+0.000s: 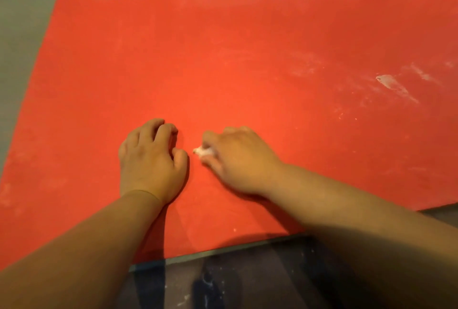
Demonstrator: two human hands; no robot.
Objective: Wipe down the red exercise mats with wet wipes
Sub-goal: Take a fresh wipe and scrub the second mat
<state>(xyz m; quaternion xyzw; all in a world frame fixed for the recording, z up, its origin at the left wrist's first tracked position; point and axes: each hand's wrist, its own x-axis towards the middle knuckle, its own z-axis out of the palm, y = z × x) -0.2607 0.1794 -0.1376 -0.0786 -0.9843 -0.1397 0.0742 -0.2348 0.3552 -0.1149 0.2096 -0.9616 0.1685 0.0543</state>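
Kneeling over the grey floor (24,23), I am looking down at the red mat (223,48), which is lying flat across it and filling most of my view, its near edge running just in front of me beside a darker, speckled strip of floor. Whitish smears (389,83) are showing on the mat's right part, well apart from both hands. I am resting my left hand (151,159) on the mat near its middle front, palm down, fingers curled under and holding nothing. My right hand (238,159) is lying just beside it, blurred, its fingers and thumb bunched around a small crumpled wet wipe (204,151). The wipe is poking out white from between them, down on the red surface, in the narrow gap between my two hands.
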